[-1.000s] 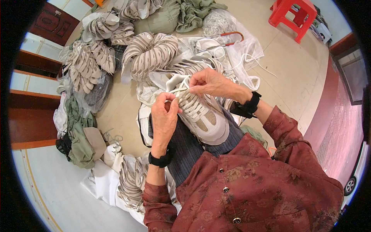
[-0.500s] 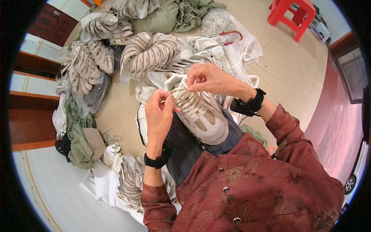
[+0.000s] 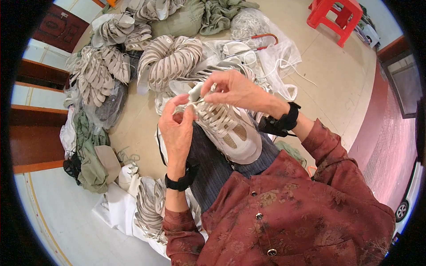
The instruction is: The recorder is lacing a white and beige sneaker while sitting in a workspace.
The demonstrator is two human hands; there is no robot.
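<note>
A pale beige shoe with mesh toe panels point(image 3: 242, 144) rests on dark ribbed trousers point(image 3: 205, 166).
The left hand point(image 3: 176, 133) and right hand point(image 3: 237, 91), fingers half curled, meet at its pale lace point(image 3: 214, 117); whether either pinches it, I cannot tell. Around, a ring-shaped bundle of beige shoe pieces point(image 3: 171, 66) and a red plastic stool point(image 3: 341, 22) occupy the cream tiled floor point(image 3: 335, 75).

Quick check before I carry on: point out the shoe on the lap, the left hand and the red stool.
Shoe point(image 3: 231, 132): head view, on the upper near the lowest laces.
Left hand point(image 3: 176, 133): head view, on the back of the hand.
Red stool point(image 3: 349, 29): head view, on its nearest leg.
</note>
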